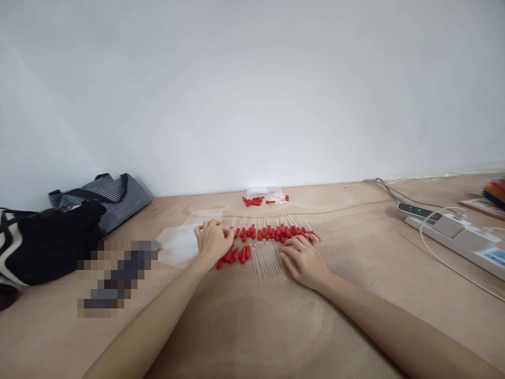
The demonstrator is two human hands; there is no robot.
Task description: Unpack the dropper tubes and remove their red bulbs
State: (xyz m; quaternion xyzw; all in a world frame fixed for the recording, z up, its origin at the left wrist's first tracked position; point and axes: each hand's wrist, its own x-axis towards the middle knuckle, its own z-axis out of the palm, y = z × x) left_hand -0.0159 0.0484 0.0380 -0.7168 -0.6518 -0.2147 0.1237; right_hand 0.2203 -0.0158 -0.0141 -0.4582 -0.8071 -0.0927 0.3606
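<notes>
Several red bulb-shaped pieces with thin pale sticks [269,263] lie in two rows on the wooden table. The far row of red pieces [269,232] has its sticks pointing toward the wall. In the near row, red pieces [235,256] show at the left, while sticks point toward me farther right. My left hand [214,240] rests at the left end of the rows, fingers bent and apart, its fingertips beside the red pieces. Over the right end of the near row lies my right hand [303,260], fingers spread and slightly curled against the sticks. Its palm side is hidden.
Clear plastic sheets or bags [179,245] lie left of my left hand. More small red pieces [253,201] sit by a clear bag [272,192] near the wall. Bags [51,242] stand at left, beside a blurred-out object [122,276]. A power strip [461,234] with cables is at right.
</notes>
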